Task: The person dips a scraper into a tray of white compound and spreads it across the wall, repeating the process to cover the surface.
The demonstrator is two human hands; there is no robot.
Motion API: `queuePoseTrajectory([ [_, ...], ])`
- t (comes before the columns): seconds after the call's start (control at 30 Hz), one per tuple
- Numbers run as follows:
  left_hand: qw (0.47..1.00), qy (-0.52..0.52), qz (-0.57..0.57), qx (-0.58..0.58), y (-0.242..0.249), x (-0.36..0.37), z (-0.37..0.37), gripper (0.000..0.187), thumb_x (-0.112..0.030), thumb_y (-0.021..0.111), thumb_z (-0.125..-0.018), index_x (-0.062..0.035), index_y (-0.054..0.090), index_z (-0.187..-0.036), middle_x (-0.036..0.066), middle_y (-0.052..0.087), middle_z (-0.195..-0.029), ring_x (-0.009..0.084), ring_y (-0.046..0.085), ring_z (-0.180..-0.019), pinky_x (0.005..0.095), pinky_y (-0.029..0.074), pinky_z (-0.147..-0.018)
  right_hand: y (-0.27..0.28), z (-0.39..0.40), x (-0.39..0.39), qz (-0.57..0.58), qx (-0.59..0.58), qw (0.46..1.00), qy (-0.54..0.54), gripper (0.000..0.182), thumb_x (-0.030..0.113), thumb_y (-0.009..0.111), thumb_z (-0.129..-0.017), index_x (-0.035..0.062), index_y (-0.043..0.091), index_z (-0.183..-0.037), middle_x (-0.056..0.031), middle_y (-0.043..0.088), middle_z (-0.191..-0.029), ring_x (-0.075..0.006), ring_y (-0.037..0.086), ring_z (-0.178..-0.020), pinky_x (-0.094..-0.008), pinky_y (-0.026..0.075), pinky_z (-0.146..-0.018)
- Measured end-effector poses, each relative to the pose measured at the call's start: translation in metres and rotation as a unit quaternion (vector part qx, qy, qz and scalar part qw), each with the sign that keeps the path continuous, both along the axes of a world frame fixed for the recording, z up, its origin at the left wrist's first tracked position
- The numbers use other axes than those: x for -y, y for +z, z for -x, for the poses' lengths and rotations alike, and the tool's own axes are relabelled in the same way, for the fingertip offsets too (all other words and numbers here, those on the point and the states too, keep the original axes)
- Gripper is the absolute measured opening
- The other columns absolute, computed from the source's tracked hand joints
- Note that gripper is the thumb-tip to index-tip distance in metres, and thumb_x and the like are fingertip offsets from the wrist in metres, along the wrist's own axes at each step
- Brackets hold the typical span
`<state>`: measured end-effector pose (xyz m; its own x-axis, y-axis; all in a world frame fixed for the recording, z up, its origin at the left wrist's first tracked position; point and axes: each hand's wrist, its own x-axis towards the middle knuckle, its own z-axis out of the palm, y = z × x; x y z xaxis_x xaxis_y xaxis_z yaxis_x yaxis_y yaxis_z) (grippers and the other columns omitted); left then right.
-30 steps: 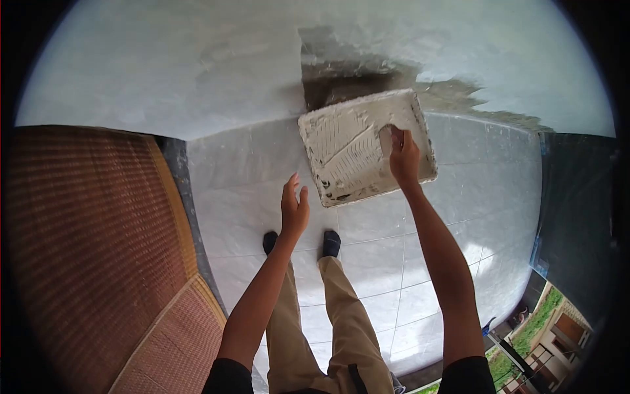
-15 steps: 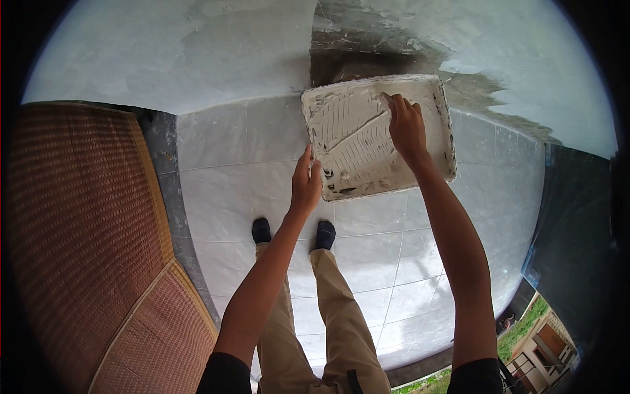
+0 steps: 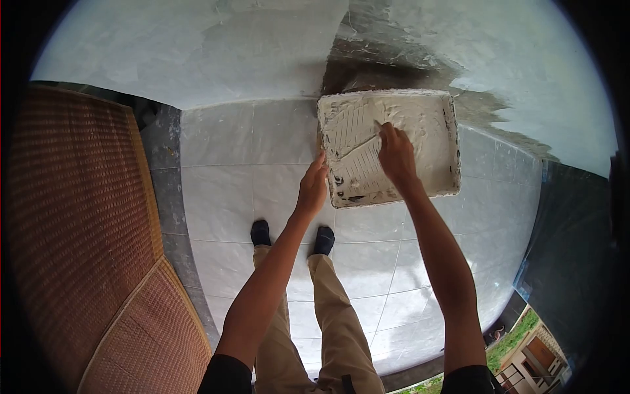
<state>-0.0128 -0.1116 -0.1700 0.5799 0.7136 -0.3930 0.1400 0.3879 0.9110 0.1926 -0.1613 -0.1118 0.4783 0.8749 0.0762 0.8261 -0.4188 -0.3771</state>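
Note:
A paint tray [image 3: 387, 92] is held up in front of me, its ribbed bed spread with off-white paste [image 3: 423, 128]. My left hand [image 3: 313, 187] grips the tray's left side near its lower corner, with some fingers hidden behind the edge. Over the middle of the tray, my right hand [image 3: 398, 157] is closed on a small flat scraper [image 3: 378, 125]. Only the scraper's thin end shows beyond the fingers, close to the paste. A line runs through the paste to the left of the right hand.
Beyond the tray, two pale, patchy walls [image 3: 216, 52] meet at a dark, unevenly coated corner [image 3: 364, 72]. Grey tiles [image 3: 223, 197] cover the floor under my feet. A woven brown mat [image 3: 85, 197] stands at the left, and a dark panel [image 3: 564, 230] is at the right.
My right hand with the scraper has moved left and toward me across the tray. The tray appears slightly lower and farther right in view, with my left hand still on its side.

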Motion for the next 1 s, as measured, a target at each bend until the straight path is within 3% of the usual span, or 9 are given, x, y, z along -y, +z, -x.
queuePoseTrajectory([
  [0.13,0.999,0.01,0.022,0.025,0.0,0.0,0.0,0.048,-0.016,0.037,-0.099,0.0052,0.038,-0.142,0.02,0.042,-0.145,0.024,0.037,-0.138,0.0308,0.025,-0.113,0.001,0.051,-0.005,-0.008,-0.058,0.998,0.027,0.01,0.003,0.05,-0.09,0.0013,0.052,-0.1,-0.0208,0.058,-0.081,-0.039,0.057,-0.079,-0.0481,0.047,-0.068],
  [0.3,0.999,0.014,0.033,0.026,0.0,-0.001,0.001,0.047,-0.016,0.035,-0.099,0.005,0.039,-0.141,0.018,0.044,-0.144,0.0228,0.039,-0.135,0.0304,0.027,-0.112,-0.003,0.09,-0.01,-0.04,-0.118,0.992,-0.016,0.007,0.003,0.054,-0.089,0.0012,0.052,-0.096,-0.021,0.059,-0.078,-0.0401,0.057,-0.075,-0.05,0.046,-0.065],
  [0.73,0.998,0.008,0.041,0.049,-0.008,-0.002,0.004,0.049,-0.021,0.033,-0.101,0.0046,0.038,-0.142,0.018,0.041,-0.147,0.0233,0.036,-0.138,0.031,0.024,-0.114,-0.016,0.103,-0.002,-0.093,-0.153,0.981,-0.074,0.012,0.003,0.056,-0.089,0.0009,0.054,-0.101,-0.0209,0.065,-0.078,-0.042,0.063,-0.071,-0.0478,0.047,-0.063],
  [0.83,0.999,-0.006,0.036,0.029,0.001,-0.006,0.004,0.049,-0.023,0.032,-0.101,0.0044,0.038,-0.142,0.018,0.041,-0.146,0.0235,0.035,-0.138,0.031,0.024,-0.114,-0.019,0.098,0.0,-0.167,-0.206,0.957,-0.116,0.015,0.004,0.057,-0.089,0.0001,0.058,-0.104,-0.0205,0.067,-0.081,-0.0384,0.065,-0.073,-0.043,0.049,-0.064],
  [0.9,0.999,-0.015,0.025,0.024,-0.002,-0.008,0.005,0.05,-0.024,0.032,-0.102,0.0043,0.038,-0.142,0.018,0.041,-0.146,0.0236,0.036,-0.138,0.0311,0.024,-0.114,-0.019,0.09,0.007,-0.075,-0.287,0.927,-0.228,0.018,0.01,0.061,-0.092,-0.0005,0.061,-0.106,-0.0093,0.068,-0.079,-0.0164,0.064,-0.068,-0.0306,0.049,-0.064],
  [0.93,0.999,-0.024,0.014,0.017,-0.004,-0.008,0.005,0.05,-0.025,0.031,-0.102,0.0043,0.038,-0.142,0.019,0.042,-0.146,0.0237,0.036,-0.138,0.0312,0.024,-0.114,-0.02,0.086,0.009,-0.077,-0.286,0.927,-0.229,0.018,0.01,0.061,-0.092,-0.0005,0.061,-0.106,-0.0093,0.068,-0.079,-0.0164,0.064,-0.068,-0.0306,0.049,-0.064],
  [1.0,0.999,-0.029,0.013,0.007,-0.001,-0.011,0.005,0.05,-0.025,0.031,-0.102,0.0042,0.039,-0.141,0.019,0.043,-0.145,0.024,0.037,-0.138,0.0312,0.025,-0.114,-0.024,0.077,0.012,-0.073,-0.399,0.878,-0.254,0.018,0.012,0.061,-0.093,-0.0011,0.061,-0.106,-0.0047,0.065,-0.082,-0.0091,0.058,-0.07,-0.0259,0.048,-0.065],
])
